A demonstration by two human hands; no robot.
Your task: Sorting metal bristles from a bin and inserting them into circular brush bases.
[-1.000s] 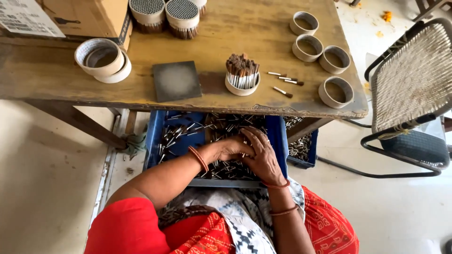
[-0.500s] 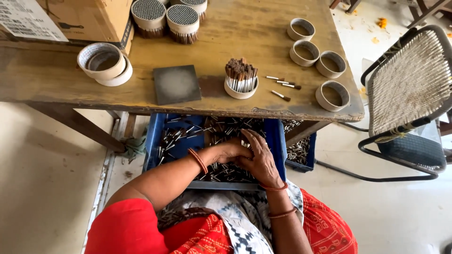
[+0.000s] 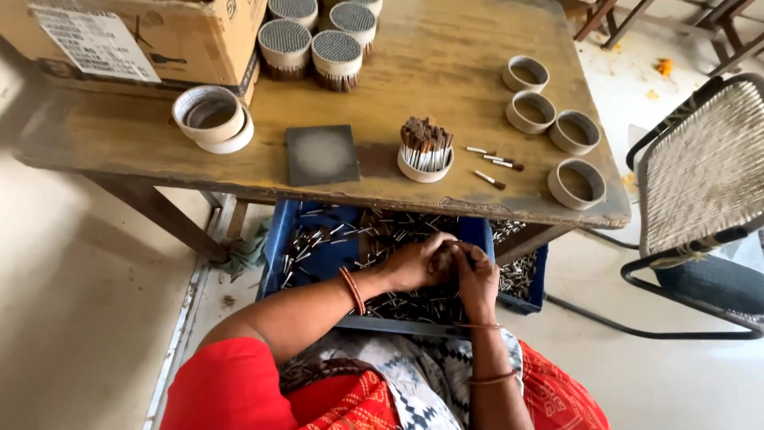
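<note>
My left hand [image 3: 414, 263] and my right hand [image 3: 476, 275] meet over a blue crate [image 3: 314, 223] under the table, fingers closed together around a small bundle of thin sticks [image 3: 442, 259]. The crate is full of loose short sticks with white and dark ends [image 3: 318, 243]. Straight above on the wooden table [image 3: 446, 56] stands a white ring [image 3: 424, 166] packed upright with such sticks. A few loose sticks [image 3: 493, 163] lie to its right.
A dark square pad [image 3: 321, 154] lies mid-table. Several empty white rings [image 3: 574, 131] sit at the right, two stacked rings [image 3: 211, 118] at the left, filled rings [image 3: 313, 44] and a cardboard box [image 3: 151, 36] at the back. A woven-seat metal chair [image 3: 700, 167] stands right.
My hands have gathered closer together over the crate, with the right hand now cupped against the left. The view has shifted slightly.
</note>
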